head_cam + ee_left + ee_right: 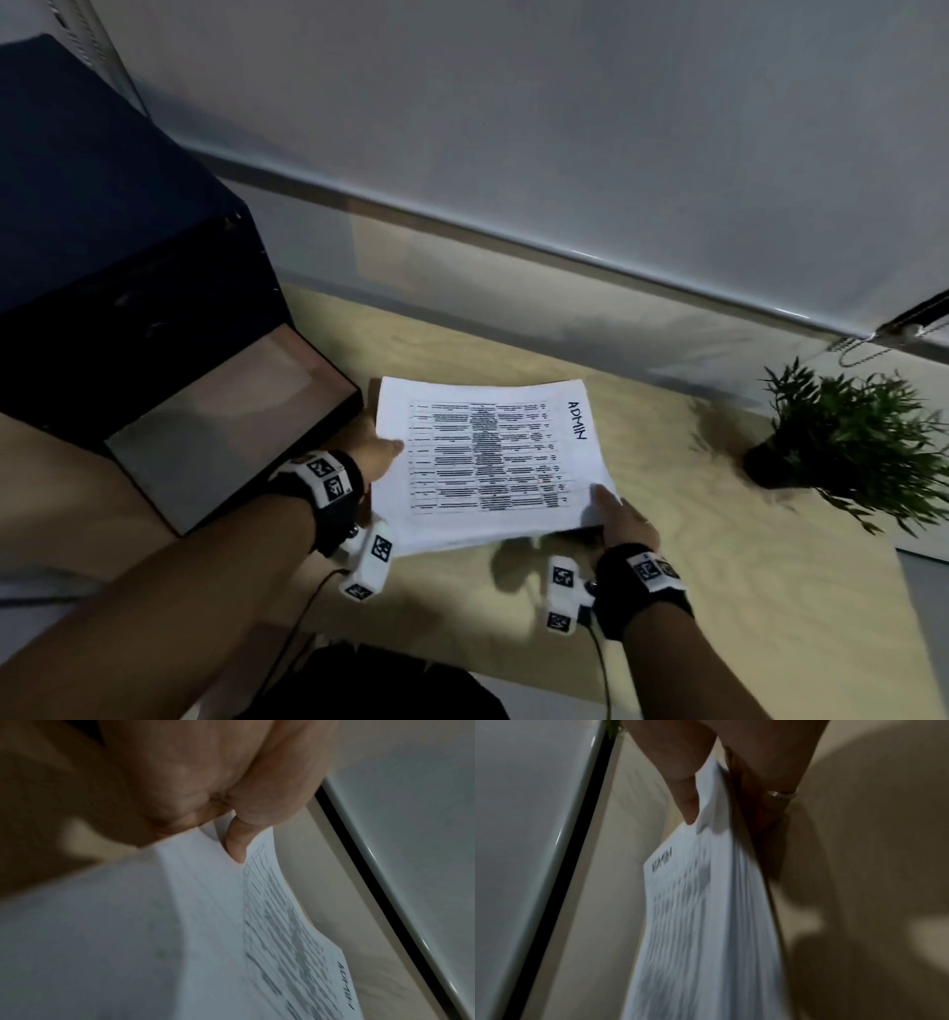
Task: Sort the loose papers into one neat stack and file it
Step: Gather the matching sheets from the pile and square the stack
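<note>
A stack of white printed papers (488, 457), its top sheet marked "ADMIN", is held a little above the wooden table (719, 539). My left hand (377, 452) pinches the stack's left edge, thumb on top and fingers underneath. My right hand (613, 516) pinches the near right corner the same way. In the left wrist view the thumb (236, 841) presses on the papers (205, 923). In the right wrist view the thumb (687, 805) lies on the top sheet (693, 923), with the fingers (762, 805) behind the stack.
A dark blue file box (128, 257) with an open, pale-floored front compartment (226, 411) sits at the left, right beside the stack. A small potted plant (842, 442) stands at the right. A grey wall panel (565, 128) runs along the table's far edge.
</note>
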Demonstrator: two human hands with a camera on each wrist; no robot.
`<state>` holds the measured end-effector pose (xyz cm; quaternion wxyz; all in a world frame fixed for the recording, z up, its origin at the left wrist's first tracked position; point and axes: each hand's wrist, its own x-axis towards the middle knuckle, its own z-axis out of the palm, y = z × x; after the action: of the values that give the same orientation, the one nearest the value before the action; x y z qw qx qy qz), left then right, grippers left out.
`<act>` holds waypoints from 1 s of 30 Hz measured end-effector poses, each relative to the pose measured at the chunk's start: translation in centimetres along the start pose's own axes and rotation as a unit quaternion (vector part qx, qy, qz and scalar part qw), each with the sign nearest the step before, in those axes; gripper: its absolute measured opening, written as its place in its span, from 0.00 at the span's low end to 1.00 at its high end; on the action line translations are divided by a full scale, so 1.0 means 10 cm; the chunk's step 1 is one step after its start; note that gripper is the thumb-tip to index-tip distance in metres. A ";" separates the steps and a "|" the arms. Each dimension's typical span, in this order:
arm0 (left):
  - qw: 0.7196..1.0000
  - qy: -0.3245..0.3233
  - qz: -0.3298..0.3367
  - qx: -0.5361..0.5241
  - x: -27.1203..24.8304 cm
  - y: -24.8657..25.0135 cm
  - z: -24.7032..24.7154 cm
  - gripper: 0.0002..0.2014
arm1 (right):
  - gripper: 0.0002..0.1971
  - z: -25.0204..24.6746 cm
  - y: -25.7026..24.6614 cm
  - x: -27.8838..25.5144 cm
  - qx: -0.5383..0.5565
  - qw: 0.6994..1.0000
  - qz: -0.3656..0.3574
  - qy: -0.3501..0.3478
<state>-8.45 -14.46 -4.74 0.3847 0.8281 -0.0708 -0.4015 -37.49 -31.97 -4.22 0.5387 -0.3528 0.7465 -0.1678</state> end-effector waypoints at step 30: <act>0.960 0.085 0.251 -0.086 -0.28 0.51 -0.25 0.06 | 0.04 -0.01 -0.85 -0.61 -0.060 0.914 -0.399 -0.039</act>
<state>-7.56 -15.33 1.43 0.5476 0.7786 -0.2087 -0.2247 -33.60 -33.62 5.35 0.4336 -0.6595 0.5305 -0.3094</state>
